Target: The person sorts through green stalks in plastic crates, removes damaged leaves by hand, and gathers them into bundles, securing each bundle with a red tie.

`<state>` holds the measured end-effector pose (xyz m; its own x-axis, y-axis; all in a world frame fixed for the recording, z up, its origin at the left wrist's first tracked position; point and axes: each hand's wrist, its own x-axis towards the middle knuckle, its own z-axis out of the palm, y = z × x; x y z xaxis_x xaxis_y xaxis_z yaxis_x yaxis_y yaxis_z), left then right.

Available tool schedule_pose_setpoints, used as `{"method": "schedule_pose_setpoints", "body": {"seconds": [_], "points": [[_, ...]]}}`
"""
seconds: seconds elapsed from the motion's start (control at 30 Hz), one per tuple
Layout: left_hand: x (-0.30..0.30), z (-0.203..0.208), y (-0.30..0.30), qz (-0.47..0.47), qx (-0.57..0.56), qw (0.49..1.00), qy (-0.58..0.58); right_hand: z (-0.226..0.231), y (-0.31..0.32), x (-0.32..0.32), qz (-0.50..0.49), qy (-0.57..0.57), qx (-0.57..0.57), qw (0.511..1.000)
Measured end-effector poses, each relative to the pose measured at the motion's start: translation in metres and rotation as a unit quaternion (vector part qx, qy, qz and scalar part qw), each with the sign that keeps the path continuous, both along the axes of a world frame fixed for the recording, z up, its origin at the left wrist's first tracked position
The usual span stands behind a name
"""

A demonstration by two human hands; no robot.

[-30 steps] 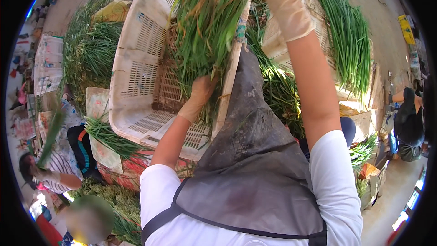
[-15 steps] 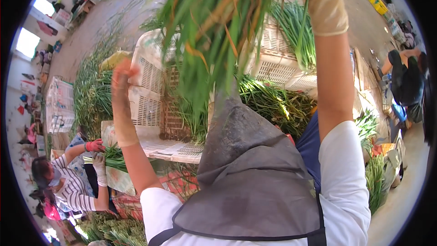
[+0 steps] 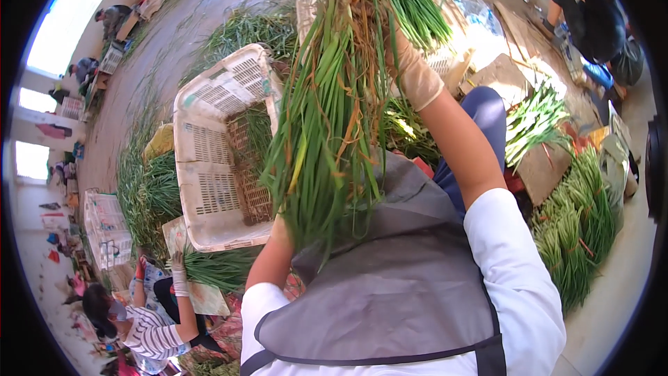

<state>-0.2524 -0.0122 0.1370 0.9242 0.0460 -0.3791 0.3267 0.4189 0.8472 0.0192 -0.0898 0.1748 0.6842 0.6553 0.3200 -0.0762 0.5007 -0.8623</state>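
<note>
A large bunch of long green chives [image 3: 327,104] hangs in front of me, with pale root ends at the top and yellow-brown withered leaves among the green. My right hand [image 3: 407,66], in a pale glove, grips it near the upper right side; the fingers are partly behind the stalks. My left forearm [image 3: 273,254] reaches up behind the hanging leaf tips, which hide my left hand and its fingers. To the left of the bunch stands a white slatted plastic crate [image 3: 209,202], with some greens and dirt inside.
Another crate [image 3: 452,63] with greens [image 3: 417,10] stands beyond my right hand. Tied bundles [image 3: 577,230] lie at the right. On the left, a co-worker in a striped top [image 3: 149,334] handles greens [image 3: 223,268] beside a leaf heap [image 3: 149,188]. Someone in dark clothes [image 3: 591,28] is at the far right.
The bunch has come down and nearer, and my right hand has lowered with it. My left hand, seen beside the crate before, has gone behind the leaves. The view has shifted.
</note>
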Motion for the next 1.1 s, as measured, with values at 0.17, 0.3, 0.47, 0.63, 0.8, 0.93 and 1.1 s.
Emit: {"method": "schedule_pose_setpoints", "body": {"seconds": [0.17, 0.3, 0.47, 0.63, 0.8, 0.93, 1.1], "points": [[-0.035, -0.009, -0.018, -0.027, -0.055, 0.994, 0.09, -0.043, -0.014, -0.014, 0.012, 0.041, -0.028, 0.999], [-0.061, -0.006, -0.025, -0.027, -0.026, 0.99, 0.138, -0.054, -0.017, -0.025, 0.034, 0.044, -0.041, 0.998], [-0.087, -0.031, 0.01, 0.047, -0.028, 0.973, 0.223, -0.14, -0.038, -0.049, 0.163, 0.288, -0.17, 0.928], [-0.097, -0.043, 0.019, 0.076, -0.004, 0.918, 0.388, -0.171, -0.03, -0.073, 0.077, 0.496, -0.223, 0.836], [-0.104, -0.05, 0.018, 0.081, 0.065, 0.953, 0.285, -0.181, -0.011, -0.093, 0.18, 0.255, -0.285, 0.906], [-0.135, -0.048, 0.037, 0.14, -0.002, 0.936, 0.324, -0.199, -0.028, -0.031, 0.228, -0.138, -0.447, 0.854], [-0.188, -0.069, 0.06, 0.119, 0.02, 0.931, 0.346, -0.165, -0.037, 0.035, -0.068, 0.248, -0.426, 0.867]]}}
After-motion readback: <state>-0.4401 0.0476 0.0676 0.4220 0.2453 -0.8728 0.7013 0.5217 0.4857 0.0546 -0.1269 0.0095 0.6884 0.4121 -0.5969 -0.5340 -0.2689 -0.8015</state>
